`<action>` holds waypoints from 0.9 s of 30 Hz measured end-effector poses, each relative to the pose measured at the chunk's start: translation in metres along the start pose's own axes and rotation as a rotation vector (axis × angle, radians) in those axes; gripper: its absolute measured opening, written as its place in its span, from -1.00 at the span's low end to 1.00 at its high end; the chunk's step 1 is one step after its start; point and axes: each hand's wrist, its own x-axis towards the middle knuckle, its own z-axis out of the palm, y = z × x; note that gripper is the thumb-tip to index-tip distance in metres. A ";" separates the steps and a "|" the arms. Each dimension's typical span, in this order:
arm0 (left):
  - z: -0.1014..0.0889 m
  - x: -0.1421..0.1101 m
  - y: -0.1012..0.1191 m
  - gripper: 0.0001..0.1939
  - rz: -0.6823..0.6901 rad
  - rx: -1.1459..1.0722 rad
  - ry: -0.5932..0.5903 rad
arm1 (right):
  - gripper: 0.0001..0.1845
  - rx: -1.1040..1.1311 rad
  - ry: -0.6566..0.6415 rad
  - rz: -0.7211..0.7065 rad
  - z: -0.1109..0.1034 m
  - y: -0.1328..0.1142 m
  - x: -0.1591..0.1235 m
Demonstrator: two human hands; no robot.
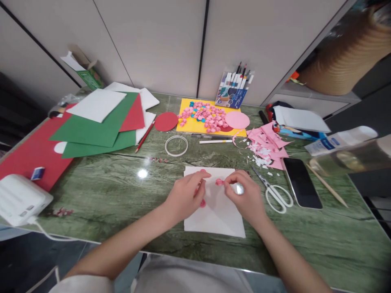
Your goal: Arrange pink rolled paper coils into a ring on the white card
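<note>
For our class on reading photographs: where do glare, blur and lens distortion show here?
Head view throughout: glare spot on the green table, left of the white paper; pink piece at the right hand slightly soft; bottles at the right edge leaning, probably lens stretch.

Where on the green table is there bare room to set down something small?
The widest free patch lies between the green sheets and the left forearm. Another is right of the right forearm, nearer than the scissors and phone. Farther back, it is crowded around the yellow sheet and pink scraps.
</note>
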 end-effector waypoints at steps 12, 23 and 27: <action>-0.007 0.006 -0.031 -0.54 0.221 0.885 -0.203 | -0.78 0.109 -0.703 0.550 0.014 0.035 0.067; -0.006 0.010 -0.034 -0.56 0.231 0.907 -0.221 | -0.70 0.087 -0.804 0.605 0.023 0.035 0.076; -0.007 0.011 -0.034 -0.56 0.224 0.895 -0.228 | -0.71 0.076 -0.803 0.602 0.025 0.038 0.078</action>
